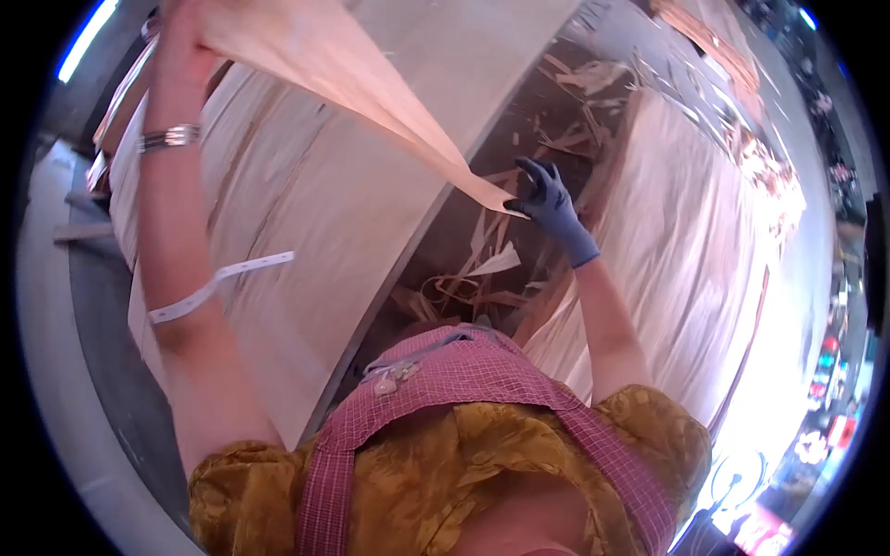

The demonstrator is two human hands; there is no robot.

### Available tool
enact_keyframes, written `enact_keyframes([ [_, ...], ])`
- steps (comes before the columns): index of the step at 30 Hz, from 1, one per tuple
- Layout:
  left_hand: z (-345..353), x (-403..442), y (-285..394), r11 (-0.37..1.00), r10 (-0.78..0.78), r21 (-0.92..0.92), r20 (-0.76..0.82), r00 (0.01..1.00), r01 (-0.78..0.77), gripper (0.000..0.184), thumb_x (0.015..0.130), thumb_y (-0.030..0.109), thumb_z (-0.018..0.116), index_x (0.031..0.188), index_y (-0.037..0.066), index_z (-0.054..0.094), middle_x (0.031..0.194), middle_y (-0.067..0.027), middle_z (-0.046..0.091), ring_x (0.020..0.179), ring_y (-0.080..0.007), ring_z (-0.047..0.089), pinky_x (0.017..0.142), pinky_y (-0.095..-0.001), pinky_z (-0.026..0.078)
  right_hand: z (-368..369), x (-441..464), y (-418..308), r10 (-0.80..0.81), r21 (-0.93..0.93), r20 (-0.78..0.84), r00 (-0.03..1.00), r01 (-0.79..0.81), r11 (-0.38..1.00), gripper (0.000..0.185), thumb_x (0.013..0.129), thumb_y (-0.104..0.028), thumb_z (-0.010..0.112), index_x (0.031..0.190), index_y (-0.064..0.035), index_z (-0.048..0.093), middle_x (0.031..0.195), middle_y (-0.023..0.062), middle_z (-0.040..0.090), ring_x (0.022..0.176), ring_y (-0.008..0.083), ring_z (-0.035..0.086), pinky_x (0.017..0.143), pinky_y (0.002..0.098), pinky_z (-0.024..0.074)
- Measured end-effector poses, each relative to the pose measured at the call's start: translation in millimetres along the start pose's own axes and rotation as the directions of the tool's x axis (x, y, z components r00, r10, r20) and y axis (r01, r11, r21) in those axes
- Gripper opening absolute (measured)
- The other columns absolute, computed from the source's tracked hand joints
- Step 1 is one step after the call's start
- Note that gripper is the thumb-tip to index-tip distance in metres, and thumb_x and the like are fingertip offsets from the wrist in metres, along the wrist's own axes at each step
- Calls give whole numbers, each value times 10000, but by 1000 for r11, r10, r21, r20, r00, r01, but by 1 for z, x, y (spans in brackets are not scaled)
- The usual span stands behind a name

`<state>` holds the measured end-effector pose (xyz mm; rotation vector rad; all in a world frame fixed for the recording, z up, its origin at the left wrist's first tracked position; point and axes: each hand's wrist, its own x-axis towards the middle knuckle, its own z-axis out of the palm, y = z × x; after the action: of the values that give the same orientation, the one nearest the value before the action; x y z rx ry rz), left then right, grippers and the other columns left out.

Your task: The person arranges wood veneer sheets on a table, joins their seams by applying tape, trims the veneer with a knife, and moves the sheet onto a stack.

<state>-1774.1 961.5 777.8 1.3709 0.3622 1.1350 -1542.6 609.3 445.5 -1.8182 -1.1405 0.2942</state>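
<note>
A thin, pale strip of wood veneer (343,74) stretches across the upper view, wide at the top left and narrowing to a tip. My left hand (188,46), bare and with a watch on the wrist, grips the wide end at the upper edge; its fingers are mostly hidden. In a blue-grey glove with dark fingertips, my right hand (547,204) pinches the narrow, folded tip. Below the strip lies a stack of broad veneer sheets (306,195). Beside my right forearm is another pile of veneer sheets (681,222).
Between the two stacks, torn veneer scraps (496,262) litter the dark floor (422,264). More splintered offcuts (709,56) lie at the upper right. A white band (222,278) hangs loose from my left forearm. Bright glare washes out the right side.
</note>
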Motion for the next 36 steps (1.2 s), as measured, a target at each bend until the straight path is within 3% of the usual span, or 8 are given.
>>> enact_keyframes([
  [13,-393,-85,97,847,331,530,-572,751,30,533,853,391,715,1283,106,582,1195,-57,639,1125,-187,597,918,-381,492,74,207,82,-66,-113,252,965,97,989,308,792,-246,765,1012,-43,694,914,120,709,845,224,675,797,342,519],
  [17,-437,-109,4,994,74,98,-910,408,39,240,901,245,664,1094,105,634,1043,-52,704,947,-217,676,758,-374,557,5,385,49,-357,60,53,932,354,933,259,851,-172,724,1064,-41,655,983,90,707,881,204,678,793,336,541],
  [20,-458,-121,-58,982,-80,-113,-975,207,-152,137,901,181,662,1011,101,647,985,-45,708,920,-197,680,716,-364,555,-28,491,-63,-657,-540,-3,753,552,635,282,907,-276,656,1104,-76,670,1027,105,696,926,286,674,800,374,541],
  [28,-533,-206,-77,974,-12,-50,-985,173,-222,93,905,154,654,834,99,631,738,-16,644,594,-111,553,535,-256,450,63,622,-264,-961,-758,-110,255,604,247,250,973,-218,571,1176,-107,665,1082,130,682,986,293,645,889,374,501],
  [29,-570,-249,-69,976,-27,-115,-907,420,-186,121,903,183,648,846,79,622,774,-19,647,614,-120,559,546,-249,443,93,651,-249,-928,-320,-214,305,876,361,290,968,-154,523,1235,-118,633,1212,128,638,1090,284,607,948,378,476],
  [31,-597,-309,-60,975,-25,-126,-883,469,-184,238,887,276,633,957,63,553,904,-50,608,719,-167,557,625,-297,429,176,625,-229,-959,-697,35,282,695,179,351,976,-226,442,1271,-51,520,1209,213,526,1064,383,531,837,413,508],
  [34,-530,-328,-35,959,47,79,-992,-120,-271,619,841,470,605,1253,71,372,1186,-132,483,974,-283,532,830,-464,407,324,635,-120,-894,-575,430,125,801,-164,407,856,-83,539,1258,-130,573,1259,100,599,1177,274,555,991,389,457],
  [36,-485,-332,-24,942,79,224,-871,-485,-249,893,811,600,587,1451,77,251,1375,-186,399,1143,-360,515,967,-576,392,401,535,-122,-932,-260,289,218,955,143,341,863,-91,521,1197,-106,584,1077,123,634,1050,300,585,940,411,474],
])
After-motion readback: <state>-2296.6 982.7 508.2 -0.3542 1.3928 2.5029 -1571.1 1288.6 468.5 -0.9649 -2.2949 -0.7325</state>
